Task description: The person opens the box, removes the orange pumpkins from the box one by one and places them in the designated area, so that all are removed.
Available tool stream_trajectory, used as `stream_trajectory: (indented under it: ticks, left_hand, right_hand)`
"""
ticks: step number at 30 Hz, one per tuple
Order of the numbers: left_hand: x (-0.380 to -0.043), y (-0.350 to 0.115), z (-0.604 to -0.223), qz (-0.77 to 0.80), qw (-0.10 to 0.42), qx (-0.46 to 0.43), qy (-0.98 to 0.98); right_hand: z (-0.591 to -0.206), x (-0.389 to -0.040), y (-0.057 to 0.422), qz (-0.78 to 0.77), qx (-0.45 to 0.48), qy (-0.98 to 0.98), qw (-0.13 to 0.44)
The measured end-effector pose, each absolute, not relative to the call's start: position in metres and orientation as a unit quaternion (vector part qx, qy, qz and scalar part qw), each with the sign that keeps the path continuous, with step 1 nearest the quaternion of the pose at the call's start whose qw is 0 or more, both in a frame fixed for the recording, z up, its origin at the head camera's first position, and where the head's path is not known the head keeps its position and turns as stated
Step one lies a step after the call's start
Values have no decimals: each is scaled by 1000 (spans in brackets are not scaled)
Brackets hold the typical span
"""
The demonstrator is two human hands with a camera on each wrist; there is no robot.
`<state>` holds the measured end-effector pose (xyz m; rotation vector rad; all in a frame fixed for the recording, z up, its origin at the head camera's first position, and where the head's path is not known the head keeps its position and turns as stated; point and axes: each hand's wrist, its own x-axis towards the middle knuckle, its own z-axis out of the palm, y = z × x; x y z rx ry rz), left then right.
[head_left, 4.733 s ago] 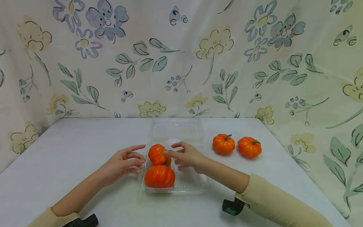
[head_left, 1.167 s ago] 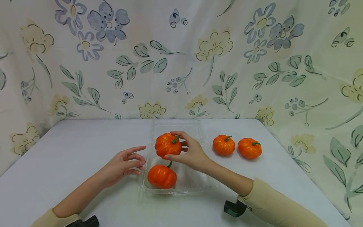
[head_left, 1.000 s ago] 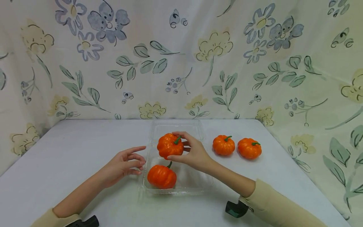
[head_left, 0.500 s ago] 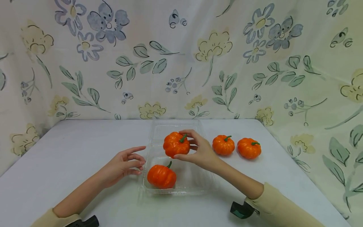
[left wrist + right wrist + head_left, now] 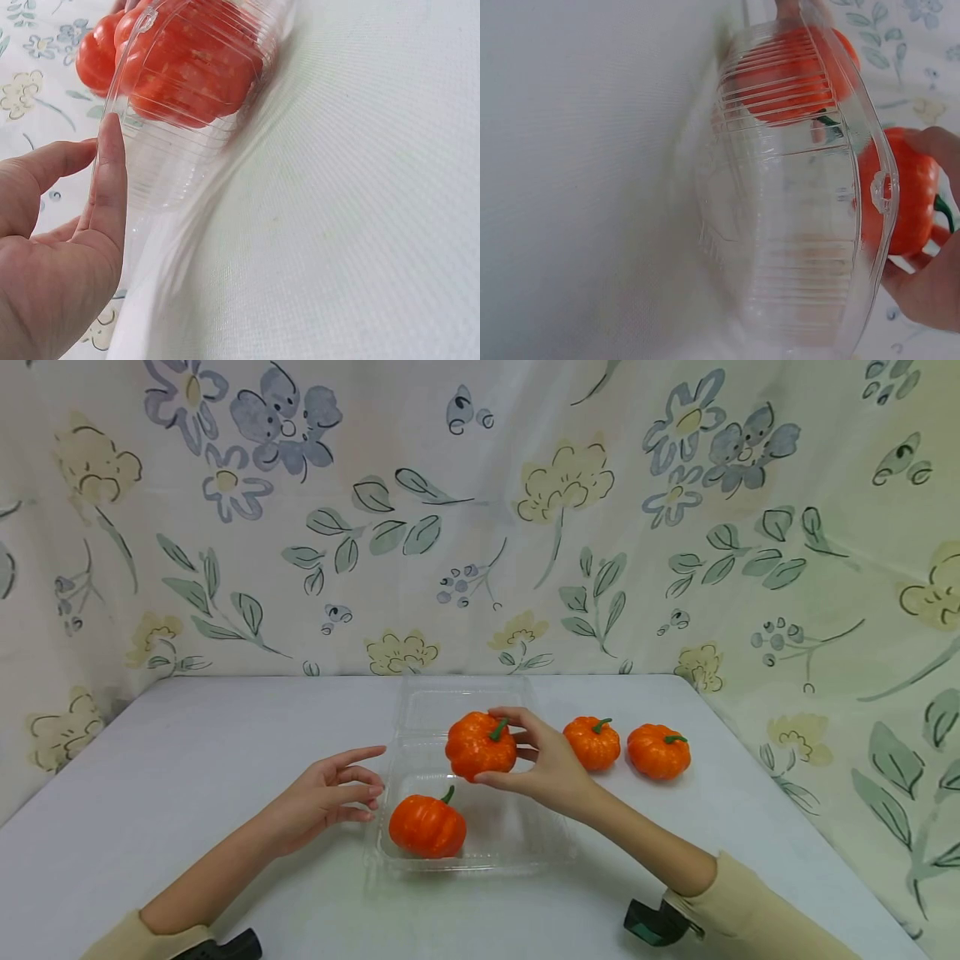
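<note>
In my right hand (image 5: 551, 768) I grip a small orange pumpkin (image 5: 478, 745) with a green stem, thumb on the near side and fingers behind. It is raised above the clear plastic clamshell container (image 5: 510, 843), and the right wrist view shows the held pumpkin (image 5: 915, 195) above the rim. A second pumpkin (image 5: 427, 827) sits inside at the container's near left corner. My left hand (image 5: 322, 797) stays at the container's left side, fingers relaxed and holding nothing; in the left wrist view its fingertips (image 5: 111, 135) are right at the rim.
Two more small pumpkins, one nearer (image 5: 592, 745) and one farther right (image 5: 660, 752), stand on the white table (image 5: 225, 735) to the right of the container. The container's lid (image 5: 465, 706) lies folded back behind it. A floral curtain (image 5: 480, 527) hangs beyond the table.
My right hand first reached to the pumpkin at the container's back left, then gripped and lifted it. Since then it has carried the pumpkin to the right. My left hand has barely moved.
</note>
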<state>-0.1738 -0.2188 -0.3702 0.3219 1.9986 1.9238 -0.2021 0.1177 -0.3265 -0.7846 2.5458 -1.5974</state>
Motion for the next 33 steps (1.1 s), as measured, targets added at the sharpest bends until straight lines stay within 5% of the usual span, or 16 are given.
stream_trajectory:
  ticks: [33]
  left_hand:
    - [-173, -217, -368, 675, 171, 103, 710]
  right_hand:
    - [-329, -190, 156, -492, -257, 832, -14]
